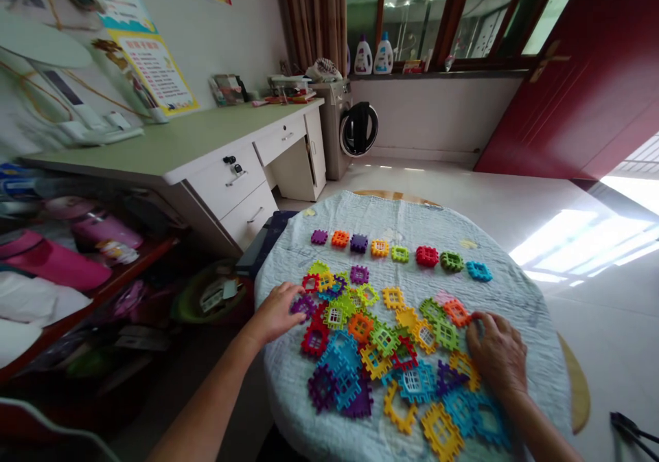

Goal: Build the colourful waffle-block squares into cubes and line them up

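Note:
A heap of colourful plastic interlocking building pieces [385, 339] with toothed edges lies on the cloth-covered round table [329, 218]. My left hand [278, 313] is at the heap's left edge, thumb and fingers apart beside a purple piece [305, 305]. On the right side, my right hand [498, 353] rests with bent, parted fingers, their tips against an orange piece [456, 312]; its palm side is hidden. Beyond the heap runs a spaced row of pieces, from a purple one [319, 237] through a red stack [427, 256] and green stack [452, 261] to a blue one [479, 271].
A white desk [226, 187] with drawers stands at the left, above a shelf with pink bottles [56, 259]. Behind are a washing machine [332, 129] with its door open and detergent bottles [384, 57] on the sill. A red door [576, 98] is at the right.

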{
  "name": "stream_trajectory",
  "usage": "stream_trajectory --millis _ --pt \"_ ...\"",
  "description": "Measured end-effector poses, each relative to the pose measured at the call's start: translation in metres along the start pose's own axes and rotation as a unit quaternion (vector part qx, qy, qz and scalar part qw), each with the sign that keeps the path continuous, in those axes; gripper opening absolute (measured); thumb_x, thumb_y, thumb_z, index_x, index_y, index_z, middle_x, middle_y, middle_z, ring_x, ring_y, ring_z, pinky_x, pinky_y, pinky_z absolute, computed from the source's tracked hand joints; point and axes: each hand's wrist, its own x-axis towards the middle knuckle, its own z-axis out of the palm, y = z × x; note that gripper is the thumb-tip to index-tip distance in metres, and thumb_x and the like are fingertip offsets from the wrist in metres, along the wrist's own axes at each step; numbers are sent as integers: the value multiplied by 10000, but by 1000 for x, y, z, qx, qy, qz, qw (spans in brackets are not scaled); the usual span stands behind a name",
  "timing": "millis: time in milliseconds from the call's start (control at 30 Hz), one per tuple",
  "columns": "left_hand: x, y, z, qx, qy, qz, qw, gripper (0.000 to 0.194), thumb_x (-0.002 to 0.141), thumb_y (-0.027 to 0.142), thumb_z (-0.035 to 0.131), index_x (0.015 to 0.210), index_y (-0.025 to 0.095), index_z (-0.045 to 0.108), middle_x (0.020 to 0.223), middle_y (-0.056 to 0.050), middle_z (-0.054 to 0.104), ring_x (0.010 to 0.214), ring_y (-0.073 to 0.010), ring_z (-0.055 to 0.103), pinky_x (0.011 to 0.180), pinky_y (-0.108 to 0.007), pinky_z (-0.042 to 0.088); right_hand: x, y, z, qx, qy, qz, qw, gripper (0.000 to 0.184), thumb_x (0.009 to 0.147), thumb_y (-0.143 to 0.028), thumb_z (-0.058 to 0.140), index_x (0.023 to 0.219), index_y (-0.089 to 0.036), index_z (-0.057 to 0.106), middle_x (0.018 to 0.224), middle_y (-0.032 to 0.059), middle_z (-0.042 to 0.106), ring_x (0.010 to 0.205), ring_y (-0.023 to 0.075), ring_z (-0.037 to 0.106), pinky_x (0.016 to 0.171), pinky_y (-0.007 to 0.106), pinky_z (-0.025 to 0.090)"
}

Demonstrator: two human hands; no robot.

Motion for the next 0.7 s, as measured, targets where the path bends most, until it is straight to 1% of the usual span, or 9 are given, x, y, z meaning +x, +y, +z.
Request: stream_trajectory --millis 33,100,200,267,400,467,533,633,700 --pt "-10 -2 4 2 -6 -2 1000 447 685 261 670 1123 212 596 1167 -79 581 1102 -244 542 1010 -388 423 0 0 1 -1 1 0 1000 334 896 -379 393 1080 -220 621 1164 87 601 1033 286 510 855 422 384" --pt "-20 -2 15 8 11 -4 1000 472 694 269 671 1153 213 576 1187 -85 569 1118 -244 530 1011 -381 417 0 0 1 -6 3 -1 1000 332 897 -370 392 1081 -219 624 1164 91 599 1032 282 512 859 421 383" --pt "-18 5 29 23 44 -26 998 405 724 258 646 1119 213 569 1135 -84 582 1093 -239 541 988 -375 426 0 1 2 -10 2 -3 1000 325 897 -368 401 1081 -218 624 1161 89 595 1032 277 513 859 413 383" --pt "-13 7 32 41 50 -43 997 431 714 243 643 1134 208 556 1115 -89 587 1078 -244 551 978 -377 432 0 1 3 -9 2 -4 1000 317 897 -363 407 1079 -219 622 1161 84 593 1033 273 512 860 407 382" --pt "-13 5 20 67 48 -44 996 575 668 201 636 1228 199 503 1093 -92 599 1051 -244 571 970 -365 444 0 1 3 -12 8 -8 1000 302 899 -351 415 1073 -217 623 1155 83 599 1038 273 513 863 404 380" --pt "-14 8 7 61 67 -39 995 591 660 191 628 1235 222 496 1090 -75 603 1048 -237 574 968 -353 454 0 0 2 -15 10 -12 1000 298 898 -343 420 1076 -216 621 1153 84 601 1031 269 518 862 403 382" --pt "-8 19 -7 41 99 -17 994 600 675 211 624 1257 243 484 1128 -65 592 1081 -233 558 987 -350 454 0 1 2 -18 11 -15 1000 291 894 -336 428 1076 -216 621 1153 83 601 1026 266 522 863 401 385" --pt "19 48 -16 4 101 61 993 611 703 235 614 1298 239 477 1173 -70 558 1130 -233 523 1036 -361 428 1 1 3 -19 10 -13 1000 282 888 -333 443 1070 -217 626 1150 82 599 1021 260 524 863 396 390" --pt "48 68 -11 -11 67 110 992 586 686 227 628 1263 216 526 1158 -76 540 1128 -229 513 1052 -354 413 1 0 3 -15 11 -10 1000 281 891 -335 443 1067 -215 627 1149 82 597 1020 255 525 865 390 391"
